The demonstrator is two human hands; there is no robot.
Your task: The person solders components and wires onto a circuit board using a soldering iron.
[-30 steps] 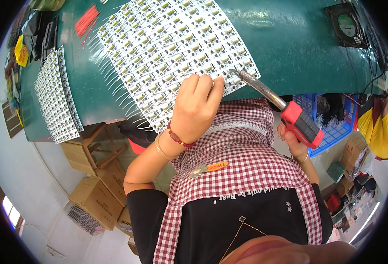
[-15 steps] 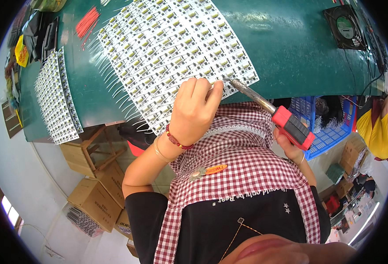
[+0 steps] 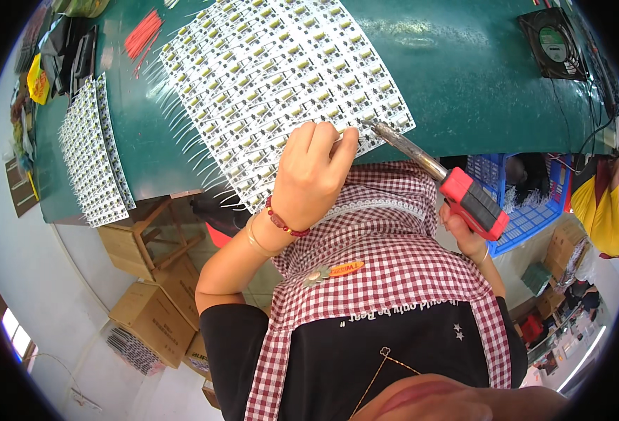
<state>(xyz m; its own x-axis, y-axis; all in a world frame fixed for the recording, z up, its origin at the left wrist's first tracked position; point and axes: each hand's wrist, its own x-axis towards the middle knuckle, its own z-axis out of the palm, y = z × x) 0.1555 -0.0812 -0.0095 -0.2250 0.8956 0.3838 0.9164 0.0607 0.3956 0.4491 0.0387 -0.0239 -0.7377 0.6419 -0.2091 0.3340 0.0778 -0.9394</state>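
Note:
A large white panel of small circuit boards (image 3: pixel 281 77) lies on the green table (image 3: pixel 478 77), with thin wire leads sticking out along its left edge. My left hand (image 3: pixel 313 172) rests at the panel's near edge, fingers curled and pinched on something thin that I cannot make out. My right hand (image 3: pixel 464 235) grips a soldering iron (image 3: pixel 457 189) by its red and black handle. The iron's metal tip touches the panel's near edge just right of my left fingertips.
A second, narrower board panel (image 3: pixel 92 161) lies at the table's left. Red wire pieces (image 3: pixel 141 35) sit at the far left, a black fan (image 3: pixel 558 42) at the far right. A blue crate (image 3: pixel 527 203), a wooden stool (image 3: pixel 151 235) and cardboard boxes (image 3: pixel 151 319) stand below the table.
The soldering iron has swung left and down until its tip meets the panel edge beside my left fingers. My left hand has stayed almost where it was.

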